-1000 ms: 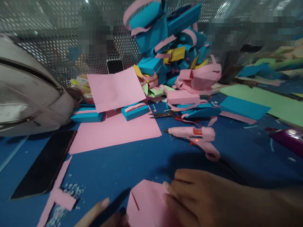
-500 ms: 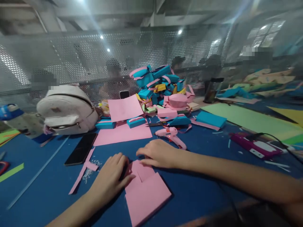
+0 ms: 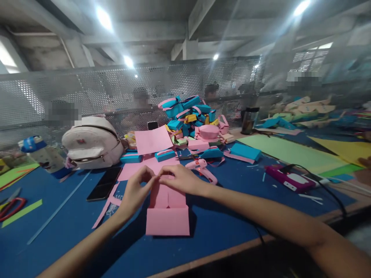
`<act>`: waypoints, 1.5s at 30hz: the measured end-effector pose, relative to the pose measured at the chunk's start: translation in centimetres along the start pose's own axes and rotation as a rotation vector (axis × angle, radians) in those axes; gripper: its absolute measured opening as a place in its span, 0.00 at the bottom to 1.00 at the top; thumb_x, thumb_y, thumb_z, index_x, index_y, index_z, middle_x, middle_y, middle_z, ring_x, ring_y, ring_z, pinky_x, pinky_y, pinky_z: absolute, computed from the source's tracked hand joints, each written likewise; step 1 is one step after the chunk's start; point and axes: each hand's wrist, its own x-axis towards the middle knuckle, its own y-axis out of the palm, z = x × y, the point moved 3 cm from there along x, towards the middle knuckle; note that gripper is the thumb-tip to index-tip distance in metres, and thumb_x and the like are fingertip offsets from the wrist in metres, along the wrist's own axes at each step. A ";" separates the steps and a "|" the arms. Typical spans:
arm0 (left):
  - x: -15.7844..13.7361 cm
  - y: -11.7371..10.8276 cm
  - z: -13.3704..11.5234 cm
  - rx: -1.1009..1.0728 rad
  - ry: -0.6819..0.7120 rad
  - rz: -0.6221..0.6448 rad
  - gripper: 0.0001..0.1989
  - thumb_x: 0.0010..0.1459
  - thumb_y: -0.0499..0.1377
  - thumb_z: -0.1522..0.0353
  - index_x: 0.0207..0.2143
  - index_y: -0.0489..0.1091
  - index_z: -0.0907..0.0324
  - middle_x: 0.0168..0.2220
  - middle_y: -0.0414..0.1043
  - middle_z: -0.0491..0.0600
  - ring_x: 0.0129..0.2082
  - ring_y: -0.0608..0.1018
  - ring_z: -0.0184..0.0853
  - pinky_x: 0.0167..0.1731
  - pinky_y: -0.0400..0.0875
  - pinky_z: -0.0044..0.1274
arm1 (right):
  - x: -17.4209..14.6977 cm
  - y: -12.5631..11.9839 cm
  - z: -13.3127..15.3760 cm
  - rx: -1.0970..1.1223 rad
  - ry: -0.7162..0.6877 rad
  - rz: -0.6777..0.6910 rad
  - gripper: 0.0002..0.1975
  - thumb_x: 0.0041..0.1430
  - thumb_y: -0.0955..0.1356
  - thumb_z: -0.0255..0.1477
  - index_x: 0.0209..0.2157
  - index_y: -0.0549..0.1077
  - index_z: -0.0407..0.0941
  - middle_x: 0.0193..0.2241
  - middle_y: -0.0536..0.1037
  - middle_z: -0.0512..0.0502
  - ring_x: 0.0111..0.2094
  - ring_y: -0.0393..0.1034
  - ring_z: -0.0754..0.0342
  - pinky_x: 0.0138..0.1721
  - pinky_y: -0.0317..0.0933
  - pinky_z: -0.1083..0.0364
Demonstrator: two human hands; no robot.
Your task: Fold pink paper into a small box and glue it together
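A folded pink paper box (image 3: 167, 221) stands on the blue table before me, its near wall upright and a seam running down its inside. My left hand (image 3: 138, 188) pinches the far left edge of the box between thumb and fingers. Close beside it, my right hand (image 3: 179, 178) grips the same far edge, and the fingertips of both hands almost meet. My fingers hide part of that far edge. Beyond my right hand lies a pink glue gun (image 3: 202, 168). Cut pink paper strips (image 3: 106, 206) lie left of my left hand.
A black phone (image 3: 104, 184) and white backpack (image 3: 92, 143) are at left, with red-handled scissors (image 3: 13, 208) farther out. Blue and pink paper pieces (image 3: 189, 116) are heaped at the back. A purple power strip (image 3: 290, 178) with a black cable sits at right.
The pink paper lay flatter before; now its walls stand up. Both hands have moved to its far edge and come together. The camera view has tilted up.
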 end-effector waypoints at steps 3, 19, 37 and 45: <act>0.5 0.0 0.0 -0.213 -0.063 -0.080 0.10 0.54 0.63 0.62 0.31 0.69 0.59 0.29 0.72 0.45 0.30 0.74 0.31 0.31 0.68 0.21 | 0.0 -1.1 0.5 0.105 -0.029 -0.075 0.08 0.62 0.67 0.33 0.37 0.76 0.44 0.36 0.79 0.48 0.39 0.71 0.52 0.38 0.60 0.56; -1.5 1.0 2.7 -0.393 -0.259 -0.068 0.08 0.48 0.68 0.64 0.28 0.76 0.59 0.28 0.76 0.46 0.29 0.76 0.31 0.34 0.72 0.22 | -1.7 -1.9 -0.4 0.099 -0.181 -0.346 0.09 0.54 0.67 0.17 0.34 0.71 0.45 0.40 0.74 0.47 0.45 0.67 0.51 0.49 0.59 0.51; -2.1 1.6 2.0 -0.455 -0.336 -0.034 0.09 0.42 0.71 0.65 0.28 0.80 0.60 0.30 0.81 0.49 0.30 0.79 0.32 0.35 0.73 0.21 | -1.9 -0.6 0.6 0.017 -0.374 -0.335 0.09 0.57 0.70 0.19 0.36 0.77 0.47 0.43 0.75 0.47 0.47 0.63 0.49 0.50 0.59 0.47; -2.0 1.6 1.9 -0.477 -0.297 -0.039 0.08 0.42 0.71 0.66 0.28 0.80 0.59 0.30 0.81 0.49 0.30 0.80 0.32 0.35 0.74 0.21 | -2.3 -0.9 1.6 -0.266 -0.538 -0.349 0.12 0.64 0.67 0.27 0.49 0.72 0.49 0.44 0.77 0.47 0.47 0.64 0.48 0.47 0.56 0.47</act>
